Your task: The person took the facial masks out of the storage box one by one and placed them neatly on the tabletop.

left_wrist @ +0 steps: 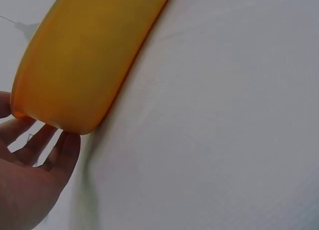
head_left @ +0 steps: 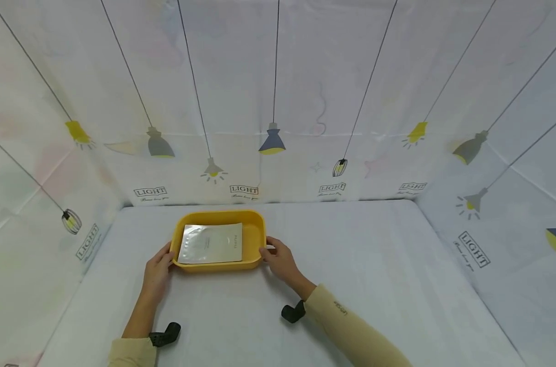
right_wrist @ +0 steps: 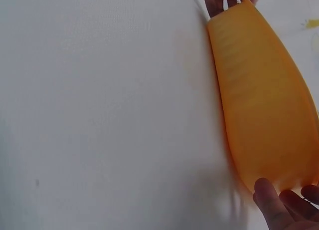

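Lamp-printed pale walls (head_left: 232, 76), white tabletop (head_left: 360, 255)

The white table (head_left: 351, 265) carries a yellow plastic tray (head_left: 252, 239), positioned near the far edge, long sides roughly parallel to it, nearer the far left corner.

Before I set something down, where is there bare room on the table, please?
The widest bare patch of table lies between the right arm and the right curtain. Another lies in front of the tray, between right arm and left arm. Inside, a strip right of the packet is bare. Crowded: the tray's ends, where left fingers and right fingers grip.
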`<state>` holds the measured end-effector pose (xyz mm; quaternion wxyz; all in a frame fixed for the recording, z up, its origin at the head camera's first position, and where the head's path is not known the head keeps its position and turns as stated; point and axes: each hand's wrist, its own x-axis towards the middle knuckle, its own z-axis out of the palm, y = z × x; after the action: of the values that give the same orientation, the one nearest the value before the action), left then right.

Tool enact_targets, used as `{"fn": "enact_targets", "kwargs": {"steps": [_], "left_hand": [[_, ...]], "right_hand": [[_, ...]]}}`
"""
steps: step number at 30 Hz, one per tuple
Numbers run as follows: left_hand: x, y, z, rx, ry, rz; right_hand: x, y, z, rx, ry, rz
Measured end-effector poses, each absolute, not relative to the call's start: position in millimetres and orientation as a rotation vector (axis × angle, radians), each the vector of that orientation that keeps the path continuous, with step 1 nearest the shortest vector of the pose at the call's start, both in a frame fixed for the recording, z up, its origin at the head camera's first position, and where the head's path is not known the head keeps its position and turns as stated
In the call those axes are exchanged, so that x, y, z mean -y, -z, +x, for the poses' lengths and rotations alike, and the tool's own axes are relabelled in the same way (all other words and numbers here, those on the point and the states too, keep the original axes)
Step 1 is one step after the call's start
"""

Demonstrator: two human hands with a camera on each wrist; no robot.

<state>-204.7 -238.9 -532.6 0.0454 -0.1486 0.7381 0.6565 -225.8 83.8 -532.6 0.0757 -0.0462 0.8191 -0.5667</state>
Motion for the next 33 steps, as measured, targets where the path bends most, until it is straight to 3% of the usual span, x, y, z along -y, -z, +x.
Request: {"fn": "enact_targets", "kwargs": {"steps": [33], "left_hand": [[236.3, 537.7, -203.8, -2.408, -2.062, -0.584]], "right_hand": [[-90.2, 518.2, -230.1, -2.5, 1.539, -0.138]]}}
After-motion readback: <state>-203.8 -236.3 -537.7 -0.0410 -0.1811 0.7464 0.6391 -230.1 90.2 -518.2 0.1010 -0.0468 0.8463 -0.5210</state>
